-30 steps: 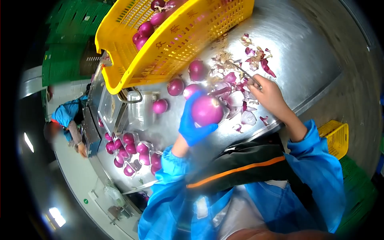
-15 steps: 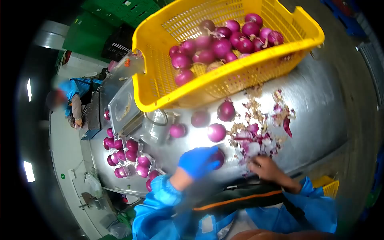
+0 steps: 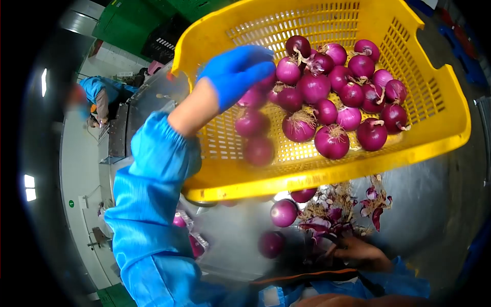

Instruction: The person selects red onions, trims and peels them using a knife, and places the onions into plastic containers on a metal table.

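Note:
My left hand [image 3: 236, 74], in a blue glove, reaches over the left part of a yellow plastic basket [image 3: 327, 180]. Its fingers and thumb are apart, just beside red onions [image 3: 313, 88] in the basket; whether they touch one is unclear. My right hand [image 3: 362, 251], bare, is low over the table beside a heap of onion skins and roots [image 3: 332, 212]. Its fingers are curled, with a dark, thin edge near them that I cannot make out. A smooth red onion [image 3: 284, 213] and a darker onion [image 3: 271, 244] lie on the table between the hands.
The metal table [image 3: 230, 261] extends under the basket. Clear packs of onions [image 3: 197, 244] lie partly hidden behind my left sleeve. Another person [image 3: 102, 97] in blue works at the far left. Green crates [image 3: 133, 25] stand behind.
My left hand has gone from an onion on the table up into the basket. The view has shifted, so the basket appears larger and lower. My right hand stays by the skins.

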`<state>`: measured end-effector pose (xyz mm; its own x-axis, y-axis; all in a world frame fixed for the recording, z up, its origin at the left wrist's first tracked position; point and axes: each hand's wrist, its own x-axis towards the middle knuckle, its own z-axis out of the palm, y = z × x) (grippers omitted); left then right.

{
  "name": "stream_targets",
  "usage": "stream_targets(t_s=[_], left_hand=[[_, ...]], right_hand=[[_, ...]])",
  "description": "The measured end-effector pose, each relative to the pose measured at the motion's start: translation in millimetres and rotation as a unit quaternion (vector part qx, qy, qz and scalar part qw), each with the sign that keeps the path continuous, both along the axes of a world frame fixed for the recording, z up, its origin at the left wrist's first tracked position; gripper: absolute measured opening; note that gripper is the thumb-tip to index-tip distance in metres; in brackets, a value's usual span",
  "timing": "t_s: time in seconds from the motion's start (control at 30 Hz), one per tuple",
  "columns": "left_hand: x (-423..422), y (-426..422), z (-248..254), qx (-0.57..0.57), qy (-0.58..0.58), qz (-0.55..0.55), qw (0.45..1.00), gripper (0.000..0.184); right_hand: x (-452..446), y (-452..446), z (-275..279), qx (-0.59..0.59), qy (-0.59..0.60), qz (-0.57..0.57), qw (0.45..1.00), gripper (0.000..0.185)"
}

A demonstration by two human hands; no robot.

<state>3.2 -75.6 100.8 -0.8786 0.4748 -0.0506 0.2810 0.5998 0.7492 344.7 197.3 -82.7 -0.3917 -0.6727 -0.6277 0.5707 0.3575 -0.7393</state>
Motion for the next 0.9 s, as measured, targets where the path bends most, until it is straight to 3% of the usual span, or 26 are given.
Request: stream_targets(t_s=[0.03, 0.1, 0.13, 0.3, 0.43, 0.53, 0.63, 0.73, 0.8, 0.9], left_hand=[[-11.6, 9.9, -8.9, -0.049, -0.031, -0.025, 0.998, 0.034], [-30.4, 14.5, -37.8, -0.139, -0.033, -0.089, 0.986, 0.037], [-35.0, 10.1, -58.1, -0.119, -0.010, -0.128, 0.985, 0.039], [-19.8, 7.7, -79.1, -0.261, 0.068, -0.230, 0.935, 0.035], [-13.4, 4.1, -75.9, -0.349, 0.006, -0.235, 0.907, 0.031], [-8.9, 18.3, -73.7, -0.480, -0.122, -0.231, 0.837, 0.030], [-0.7, 11.0, -97.7, -0.552, -0.179, -0.292, 0.761, 0.028], [18.0, -11.6, -151.0, -0.527, -0.230, -0.225, 0.787, 0.024], [32.3, -6.7, -137.4, -0.550, -0.104, -0.251, 0.790, 0.033], [38.4, -13.6, -144.4, -0.572, -0.033, -0.270, 0.774, 0.032]], right_hand=[[4.7, 1.5, -20.2, 0.013, 0.036, 0.046, 0.998, 0.035], [-5.5, -1.0, -23.3, -0.020, -0.058, 0.055, 0.997, 0.035], [-8.4, -2.0, -24.3, -0.037, -0.108, 0.059, 0.992, 0.035], [-31.3, -2.0, -24.6, -0.084, -0.016, 0.043, 0.995, 0.035], [-43.7, -7.4, -28.3, -0.108, -0.018, 0.050, 0.993, 0.037], [-46.0, -6.8, -33.9, -0.119, -0.017, 0.044, 0.992, 0.039], [-44.2, -3.2, -37.2, -0.128, -0.013, 0.034, 0.991, 0.041], [-37.2, 1.0, -38.2, -0.145, -0.003, 0.019, 0.989, 0.042], [-30.4, 1.9, -39.5, -0.160, 0.006, 0.003, 0.987, 0.043], [-22.9, 3.1, -44.8, -0.179, 0.021, -0.021, 0.983, 0.045]])
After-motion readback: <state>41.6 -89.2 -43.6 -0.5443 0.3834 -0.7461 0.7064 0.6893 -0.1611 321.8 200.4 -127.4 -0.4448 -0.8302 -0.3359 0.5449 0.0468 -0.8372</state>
